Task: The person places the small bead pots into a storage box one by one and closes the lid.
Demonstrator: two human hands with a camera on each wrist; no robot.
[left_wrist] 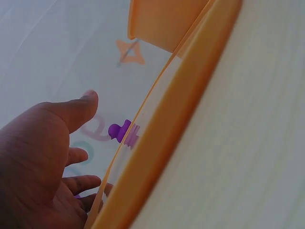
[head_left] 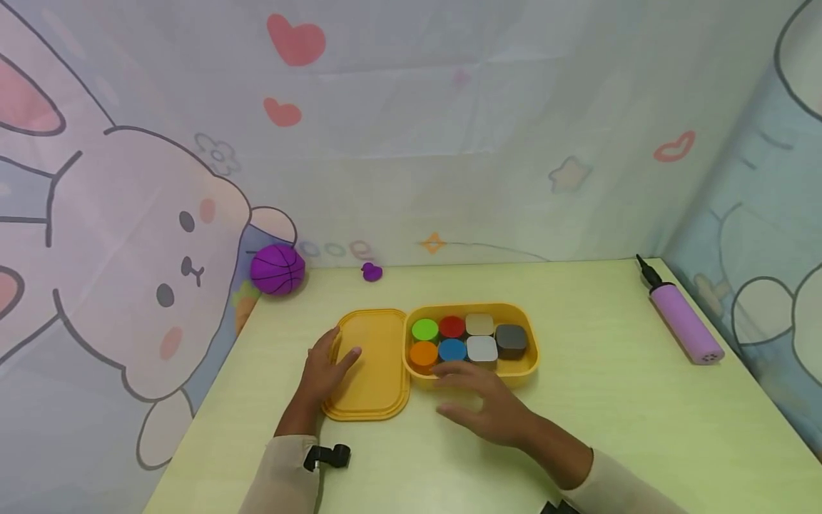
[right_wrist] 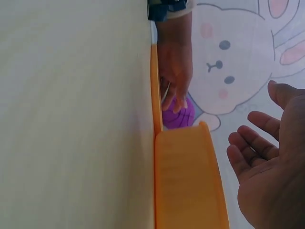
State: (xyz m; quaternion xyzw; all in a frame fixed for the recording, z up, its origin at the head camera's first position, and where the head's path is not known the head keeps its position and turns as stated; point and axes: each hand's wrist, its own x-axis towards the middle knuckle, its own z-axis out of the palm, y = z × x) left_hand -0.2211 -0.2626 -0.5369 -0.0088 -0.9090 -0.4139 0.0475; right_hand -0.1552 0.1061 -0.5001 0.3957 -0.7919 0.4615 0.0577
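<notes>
A yellow rectangular box [head_left: 472, 378] stands on the table, holding several round and square-topped pieces: a green one [head_left: 425, 330], red [head_left: 452, 327], beige [head_left: 479, 324], dark grey [head_left: 511, 341], orange [head_left: 424, 355], blue [head_left: 452, 350] and white [head_left: 482, 348]. Directly to its left lies a flat yellow lid [head_left: 375, 371]. My left hand [head_left: 324, 371] is at the lid's left edge, fingers loosely spread and thumb over the lid; whether it touches is unclear. My right hand [head_left: 491, 407] hovers at the box's near side with relaxed, parted fingers and nothing in it.
A purple ball [head_left: 277, 270] and a small purple duck [head_left: 372, 272] sit along the table's back edge at left. A pink hand pump [head_left: 686, 323] with a black nozzle lies near the right edge. Printed cloth walls rise behind and beside the table [head_left: 597, 343].
</notes>
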